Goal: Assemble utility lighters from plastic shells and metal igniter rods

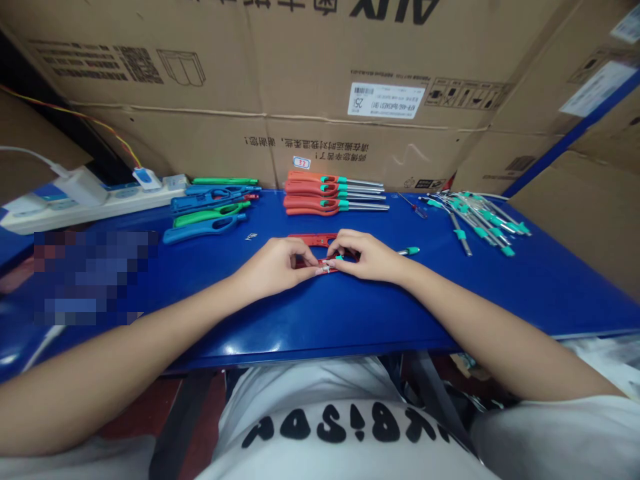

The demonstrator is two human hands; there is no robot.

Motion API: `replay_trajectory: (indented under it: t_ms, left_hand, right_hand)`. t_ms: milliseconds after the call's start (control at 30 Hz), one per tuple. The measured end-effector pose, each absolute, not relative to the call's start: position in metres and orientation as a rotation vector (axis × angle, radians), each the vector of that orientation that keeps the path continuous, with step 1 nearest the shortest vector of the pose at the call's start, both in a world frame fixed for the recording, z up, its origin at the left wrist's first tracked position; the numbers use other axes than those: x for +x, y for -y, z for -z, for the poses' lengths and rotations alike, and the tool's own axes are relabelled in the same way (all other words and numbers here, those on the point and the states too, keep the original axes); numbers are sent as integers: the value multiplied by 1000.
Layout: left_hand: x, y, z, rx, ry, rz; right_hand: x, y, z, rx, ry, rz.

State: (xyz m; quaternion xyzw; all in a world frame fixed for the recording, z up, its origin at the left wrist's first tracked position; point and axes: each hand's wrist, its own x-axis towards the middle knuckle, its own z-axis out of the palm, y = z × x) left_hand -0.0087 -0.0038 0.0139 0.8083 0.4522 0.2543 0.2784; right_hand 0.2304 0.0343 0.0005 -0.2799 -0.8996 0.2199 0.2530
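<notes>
Both my hands meet over a red lighter casing half (336,271) lying on the blue table. The fingertips of my left hand (275,268) are pinched at the casing's left part, next to a small pale piece (326,266). My right hand (370,257) is closed around the casing's right part, where a bit of teal shows between the fingers. Past my right hand sticks out a metal tube with a teal tip (411,251). Another red casing half (306,239) lies just behind, partly covered by my fingers. The fingers hide most of the held casing.
Orange-red lighters with metal tubes (313,205) are stacked behind my hands. Blue and green casing halves (205,229) lie left, metal tubes with teal parts (480,220) right, near a small screwdriver (419,211). A power strip (95,208) and large cardboard box (300,87) border the table.
</notes>
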Motion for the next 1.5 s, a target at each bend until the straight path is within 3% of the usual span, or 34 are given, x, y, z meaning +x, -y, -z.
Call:
replay_trajectory:
  t_ms: [633,1133,1500]
  left_hand:
    - [-12,10,-25,2441,-1147,-756]
    - [-11,9,-19,2497,-1135,-743]
    - [-8,12,-17,2668,-730,-596]
  right_hand:
    - [259,-30,-38,-750,2551,-688]
    - [257,-29,-37,-802,2658,-703]
    - [258,-30,-37,-795,2689,-714]
